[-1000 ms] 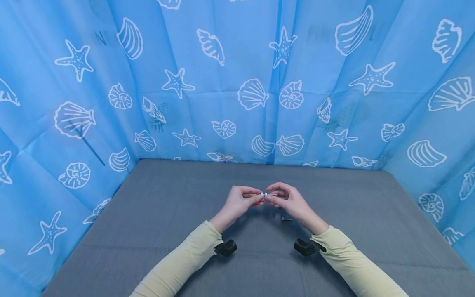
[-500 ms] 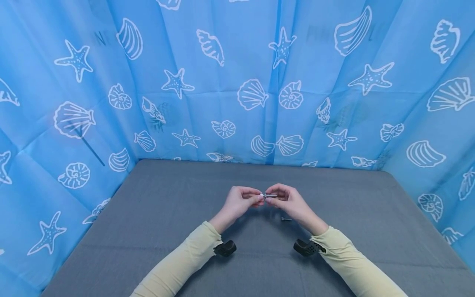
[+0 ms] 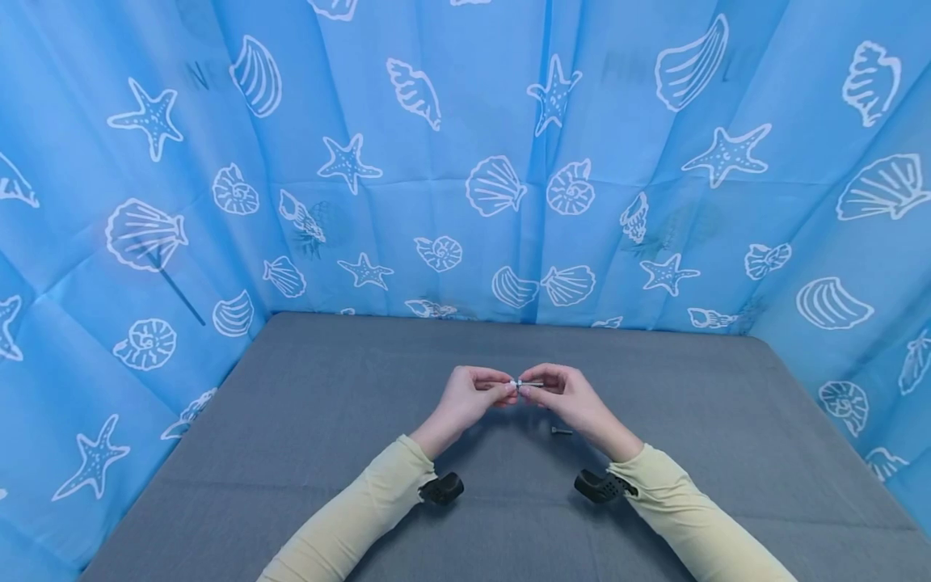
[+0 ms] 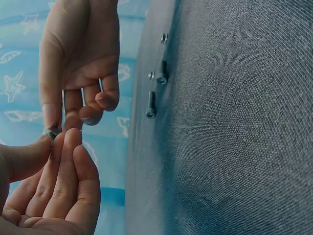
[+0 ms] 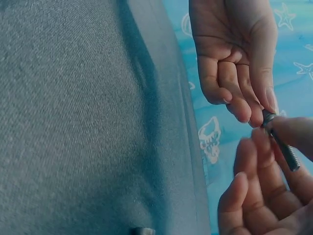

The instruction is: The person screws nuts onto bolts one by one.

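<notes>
My left hand [image 3: 458, 402] pinches the bolt [image 5: 287, 155] by its thick end, my right hand [image 3: 575, 400] pinching just beside, above the table [image 3: 327, 404]; I'd expect it light, rigid, slick, best held there.

Over here, the grey table [image 3: 349, 436] holds two bolts [image 4: 151, 104], shanks toward three o'clock, two small metal pieces [image 4: 164, 38] nearby.

On my head feed I see a grey woven tablecloth [image 3: 520, 493], faintly creased, and behind it and at both sides a blue curtain [image 3: 451, 121] hanging in folds, printed with white-outlined starfish [image 3: 349, 162], scallop shells [image 3: 496, 186] and spiral shells [image 3: 570, 186].
</notes>
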Demonstrator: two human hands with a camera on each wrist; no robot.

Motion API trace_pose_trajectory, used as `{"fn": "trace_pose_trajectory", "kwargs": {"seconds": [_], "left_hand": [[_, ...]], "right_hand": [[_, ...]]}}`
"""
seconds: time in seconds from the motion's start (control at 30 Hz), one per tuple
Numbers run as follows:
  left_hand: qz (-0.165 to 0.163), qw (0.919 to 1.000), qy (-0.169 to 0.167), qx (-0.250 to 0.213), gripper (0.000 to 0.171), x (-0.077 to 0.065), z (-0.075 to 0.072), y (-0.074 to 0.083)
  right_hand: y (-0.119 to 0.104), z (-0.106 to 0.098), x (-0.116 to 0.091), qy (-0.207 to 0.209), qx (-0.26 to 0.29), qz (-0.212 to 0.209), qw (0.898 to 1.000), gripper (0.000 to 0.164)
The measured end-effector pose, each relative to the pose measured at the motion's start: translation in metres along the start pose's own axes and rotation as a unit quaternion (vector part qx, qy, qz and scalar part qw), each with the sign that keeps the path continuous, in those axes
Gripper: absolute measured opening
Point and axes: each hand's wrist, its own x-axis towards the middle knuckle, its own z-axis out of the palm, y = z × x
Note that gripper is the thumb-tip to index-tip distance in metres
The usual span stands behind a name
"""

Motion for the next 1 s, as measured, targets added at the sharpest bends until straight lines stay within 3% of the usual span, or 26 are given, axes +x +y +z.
{"fn": "trace_pose_trajectory", "kwargs": {"seconds": [0.17,0.37,0.6,0.8,1.0], "left_hand": [[0.002,1.0,0.004,0.007,0.015,0.0008,-0.0005,-0.0037],[0.0,1.0,0.0,0.004,0.015,0.0011,-0.0003,-0.0049],[0.002,1.0,0.004,0.002,0.015,0.0012,0.0004,-0.0049],[0.002,1.0,0.0,0.002,0.015,0.0007,-0.0004,-0.0049],[0.003,1.0,-0.002,0.001,0.016,0.0007,-0.0002,-0.002]], "right_hand": [[0.0001,-0.0004,-0.0002,0.003,-0.021,0.011,1.0,0.031],[-0.0009,0.0005,-0.0008,-0.007,0.007,-0.006,1.0,0.03],[-0.0021,-0.0003,-0.0003,0.008,-0.026,0.012,1.0,0.031],[-0.0004,-0.001,0.0007,-0.006,0.004,-0.013,1.0,0.029],[-0.0017,-0.0004,0.0005,0.007,-0.034,0.014,0.999,0.03]]}}
